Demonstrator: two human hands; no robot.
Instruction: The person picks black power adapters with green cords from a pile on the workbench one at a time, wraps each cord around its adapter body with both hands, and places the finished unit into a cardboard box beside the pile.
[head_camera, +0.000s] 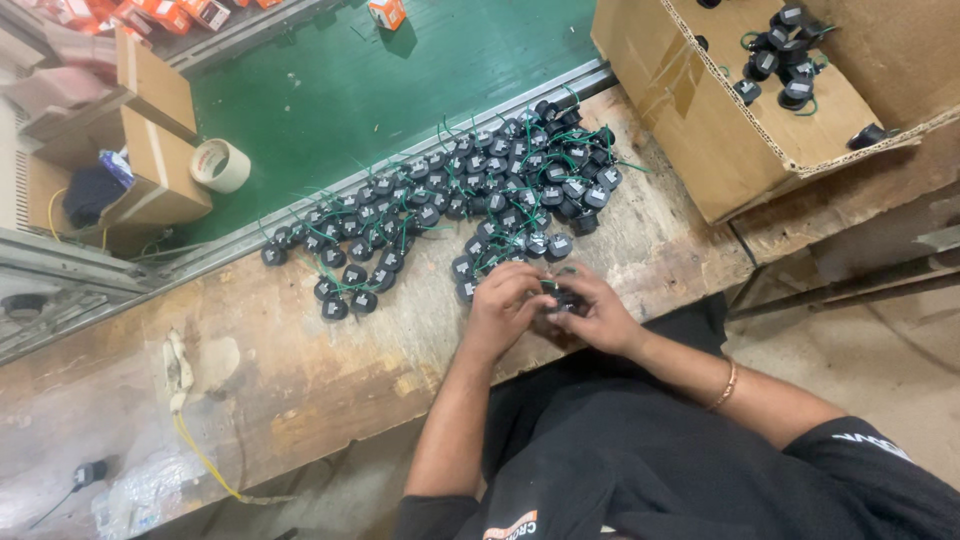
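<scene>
Both my hands meet at the near edge of a worn wooden bench (300, 370). My left hand (503, 303) and my right hand (597, 315) are closed together around one small round black part with green wires (563, 299). Just beyond them lies a long heap of several like black parts with green wires (460, 195), spread along the bench's far edge. A thin bangle sits on my right wrist (727, 386).
A cardboard box (720, 130) holding more black parts stands at the right. Behind the bench runs a green belt (350, 90) with a tape roll (221, 165), open cartons (130, 150) at left and a small orange box (386, 12).
</scene>
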